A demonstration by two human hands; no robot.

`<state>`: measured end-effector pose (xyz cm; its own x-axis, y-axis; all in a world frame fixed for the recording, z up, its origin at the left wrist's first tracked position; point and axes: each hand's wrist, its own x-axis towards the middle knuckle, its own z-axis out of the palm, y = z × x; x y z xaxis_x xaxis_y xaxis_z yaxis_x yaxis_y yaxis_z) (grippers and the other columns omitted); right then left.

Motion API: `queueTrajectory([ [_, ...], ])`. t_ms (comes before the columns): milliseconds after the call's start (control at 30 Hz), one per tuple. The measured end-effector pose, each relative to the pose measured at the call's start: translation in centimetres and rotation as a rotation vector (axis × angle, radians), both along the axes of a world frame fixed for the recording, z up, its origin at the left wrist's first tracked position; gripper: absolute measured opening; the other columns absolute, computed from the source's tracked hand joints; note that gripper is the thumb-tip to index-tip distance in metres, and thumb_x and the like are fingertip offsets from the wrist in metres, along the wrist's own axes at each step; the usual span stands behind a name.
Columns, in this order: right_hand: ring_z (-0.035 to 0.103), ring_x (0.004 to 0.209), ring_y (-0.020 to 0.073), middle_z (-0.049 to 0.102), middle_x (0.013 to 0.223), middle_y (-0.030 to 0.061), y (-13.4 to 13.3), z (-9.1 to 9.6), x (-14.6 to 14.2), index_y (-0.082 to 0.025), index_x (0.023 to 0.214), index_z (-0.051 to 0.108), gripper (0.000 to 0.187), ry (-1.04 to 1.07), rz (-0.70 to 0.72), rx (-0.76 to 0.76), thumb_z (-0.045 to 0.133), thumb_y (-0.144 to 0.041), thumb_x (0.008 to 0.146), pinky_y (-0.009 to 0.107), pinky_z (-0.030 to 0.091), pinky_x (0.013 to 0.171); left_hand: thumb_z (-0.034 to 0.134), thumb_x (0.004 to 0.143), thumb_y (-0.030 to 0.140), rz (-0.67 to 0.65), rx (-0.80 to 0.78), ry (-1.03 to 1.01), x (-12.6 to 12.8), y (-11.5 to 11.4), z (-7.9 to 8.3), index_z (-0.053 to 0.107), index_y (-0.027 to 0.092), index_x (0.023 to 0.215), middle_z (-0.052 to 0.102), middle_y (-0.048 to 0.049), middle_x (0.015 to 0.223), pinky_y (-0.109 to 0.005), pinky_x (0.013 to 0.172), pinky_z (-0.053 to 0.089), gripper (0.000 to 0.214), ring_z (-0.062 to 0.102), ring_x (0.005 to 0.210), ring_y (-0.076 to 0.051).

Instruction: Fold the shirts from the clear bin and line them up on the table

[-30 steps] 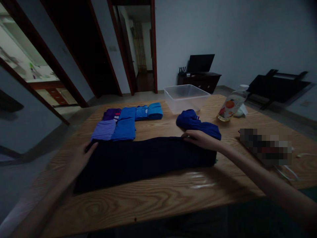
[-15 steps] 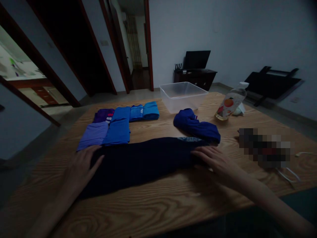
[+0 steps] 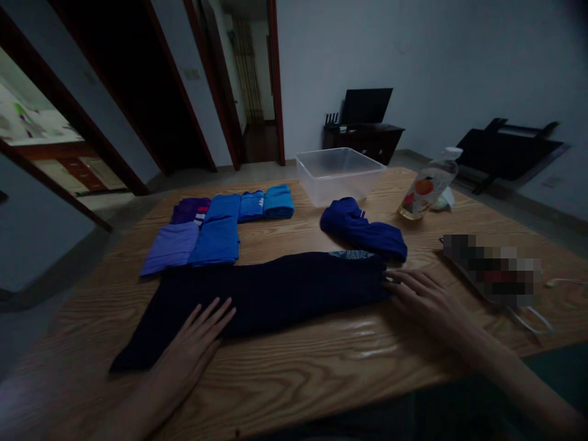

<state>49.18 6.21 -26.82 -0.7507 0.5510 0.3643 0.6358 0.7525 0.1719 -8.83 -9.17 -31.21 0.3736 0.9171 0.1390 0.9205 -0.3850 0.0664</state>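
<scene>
A long dark navy garment (image 3: 275,291) lies folded lengthwise across the wooden table (image 3: 298,380). My left hand (image 3: 195,343) rests flat on its near left part, fingers spread and open. My right hand (image 3: 425,297) lies flat at the garment's right end, its fingertips touching the cloth edge, fingers apart. Just behind that end sits a crumpled royal-blue garment (image 3: 362,231). Neither hand holds anything.
Several folded blue and purple clothes (image 3: 215,226) are laid out at the back left. A clear plastic tub (image 3: 337,174) stands at the back middle, a bottle (image 3: 427,187) to its right. A blurred-out object (image 3: 491,269) and cables lie at the right edge.
My left hand slid from the garment's far left end toward me onto its near edge. My right hand moved right, off the top of the cloth to its right end.
</scene>
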Motion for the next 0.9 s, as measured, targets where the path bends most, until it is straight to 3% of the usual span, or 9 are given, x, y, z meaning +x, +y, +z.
queueTrajectory([
  [100, 0.061, 0.137, 0.0347, 0.058, 0.158, 0.0143, -3.7, -0.6, -0.5, -0.023, 0.15, 0.061, 0.049, 0.077, -0.152, -0.089, 0.051, -0.015, 0.103, 0.056, 0.052, 0.11, 0.044, 0.111, 0.033, 0.032, -0.061, -0.017, 0.8, -2.5, 1.6, 0.034, 0.039, 0.168, 0.046, 0.0001, 0.168, -0.046, 0.121, 0.051, 0.059, 0.051, 0.152, -0.025],
  [200, 0.066, 0.133, 0.0327, 0.066, 0.148, 0.0149, -9.1, -1.2, -3.0, -0.027, 0.148, 0.062, 0.043, 0.488, -0.342, -0.445, 0.055, -0.033, 0.106, 0.053, 0.056, 0.11, 0.054, 0.107, 0.05, 0.004, -0.151, -0.03, 2.8, -1.5, 5.1, 0.053, 0.041, 0.159, 0.052, 0.0007, 0.165, -0.047, 0.115, 0.056, 0.053, 0.054, 0.15, -0.03],
  [300, 0.073, 0.126, 0.0313, 0.067, 0.147, 0.0167, -12.9, -1.9, -7.1, -0.028, 0.149, 0.059, 0.048, 1.094, -0.39, -1.105, 0.055, -0.049, 0.107, 0.053, 0.06, 0.106, 0.05, 0.109, 0.055, -0.111, -0.31, -0.114, 7.4, 5.1, 9.2, 0.059, 0.039, 0.155, 0.051, 0.0014, 0.166, -0.048, 0.125, 0.045, 0.05, 0.048, 0.155, -0.028],
  [400, 0.067, 0.135, 0.0331, 0.07, 0.144, 0.0128, -12.9, -2.3, -10.7, -0.031, 0.135, 0.071, 0.044, 1.447, -0.254, -1.418, 0.062, -0.057, 0.101, 0.061, 0.053, 0.114, 0.043, 0.111, 0.054, -0.302, -0.42, -0.276, 14.0, 14.6, 11.1, 0.052, 0.027, 0.16, 0.051, -0.006, 0.166, -0.042, 0.13, 0.035, 0.056, 0.048, 0.154, -0.024],
  [500, 0.06, 0.143, 0.0286, 0.076, 0.132, 0.0058, -10.4, -2.1, -13.2, -0.034, 0.107, 0.079, 0.024, 1.501, -0.228, -1.394, 0.074, -0.052, 0.092, 0.055, 0.048, 0.121, 0.062, 0.102, 0.055, -0.431, -0.422, -0.379, 19.7, 22.6, 9.8, 0.054, 0.015, 0.156, 0.055, -0.0172, 0.16, -0.042, 0.124, 0.041, 0.068, 0.056, 0.144, -0.03],
  [600, 0.066, 0.136, 0.0262, 0.076, 0.127, 0.0059, -7.9, -1.2, -15.6, -0.028, 0.101, 0.074, 0.027, 1.67, -0.272, -1.38, 0.078, -0.052, 0.088, 0.048, 0.051, 0.119, 0.08, 0.087, 0.051, -0.449, -0.537, -0.414, 22.8, 27.3, 7.9, 0.069, 0.014, 0.136, 0.072, -0.0162, 0.135, -0.041, 0.106, 0.052, 0.062, 0.067, 0.122, -0.032],
  [767, 0.075, 0.114, 0.0232, 0.079, 0.115, 0.0067, -5.9, 0.9, -19.2, -0.019, 0.105, 0.075, 0.044, 1.979, -0.324, -1.536, 0.097, -0.036, 0.07, 0.032, 0.059, 0.104, 0.093, 0.065, 0.048, -0.465, -0.881, -0.314, 23.3, 29.8, 8.6, 0.083, 0.02, 0.103, 0.08, -0.0037, 0.095, -0.03, 0.081, 0.055, 0.048, 0.07, 0.087, -0.023],
  [833, 0.075, 0.112, 0.0227, 0.08, 0.116, 0.0057, -5.5, 1.6, -19.9, -0.02, 0.107, 0.076, 0.044, 2.016, -0.346, -1.495, 0.097, -0.036, 0.071, 0.029, 0.061, 0.097, 0.095, 0.057, 0.047, -0.441, -0.972, -0.253, 23.2, 30.0, 9.5, 0.082, 0.021, 0.085, 0.077, -0.0017, 0.077, -0.031, 0.072, 0.056, 0.04, 0.068, 0.073, -0.022],
  [900, 0.075, 0.114, 0.0238, 0.08, 0.118, 0.0046, -5.0, 2.1, -20.1, -0.022, 0.109, 0.078, 0.041, 2.022, -0.346, -1.425, 0.093, -0.04, 0.075, 0.03, 0.063, 0.094, 0.095, 0.055, 0.045, -0.432, -1.024, -0.258, 23.3, 29.8, 10.0, 0.082, 0.021, 0.083, 0.077, -0.0017, 0.074, -0.032, 0.07, 0.057, 0.039, 0.069, 0.07, -0.022],
])
